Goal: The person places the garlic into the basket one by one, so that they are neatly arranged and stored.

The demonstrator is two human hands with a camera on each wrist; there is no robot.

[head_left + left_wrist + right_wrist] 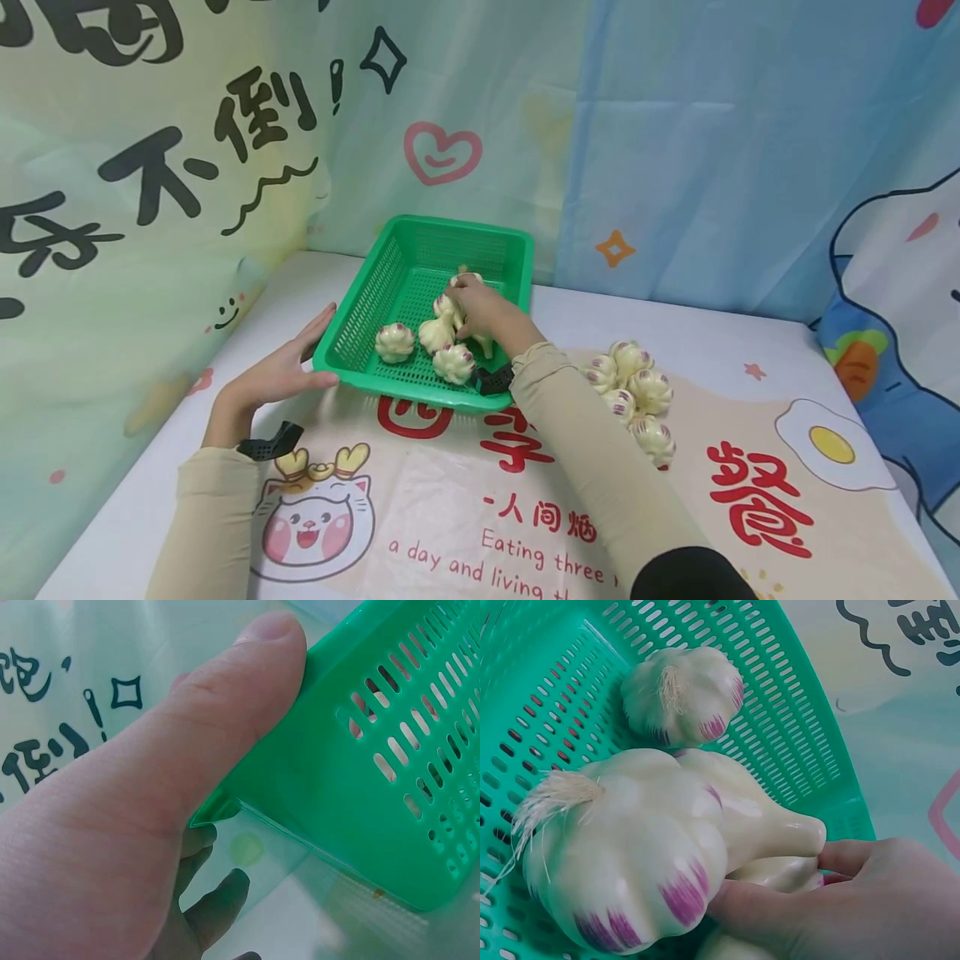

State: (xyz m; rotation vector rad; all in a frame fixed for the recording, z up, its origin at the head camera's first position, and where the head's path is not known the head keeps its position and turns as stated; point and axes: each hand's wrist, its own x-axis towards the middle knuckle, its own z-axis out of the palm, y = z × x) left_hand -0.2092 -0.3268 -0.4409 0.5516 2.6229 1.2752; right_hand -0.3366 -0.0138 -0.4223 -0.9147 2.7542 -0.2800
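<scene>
Inside a green plastic basket (408,393) lie several white garlic bulbs with purple streaks, among them a single bulb (394,342) at the left. My right hand (491,315) reaches over the basket's right side. Its thumb and fingers pinch a garlic bulb (776,871), which is largely hidden by the hand and by a large bulb (634,851) in front in the right wrist view. At the basket's front left corner, my left hand (281,372) touches the outside, its thumb along the wall and its other fingers straight and spread.
A cluster of garlic bulbs (630,383) lies on the printed tablecloth (442,500), right of the basket and beside my right forearm. Cartoon-printed curtains (675,167) hang behind and to the left of the table.
</scene>
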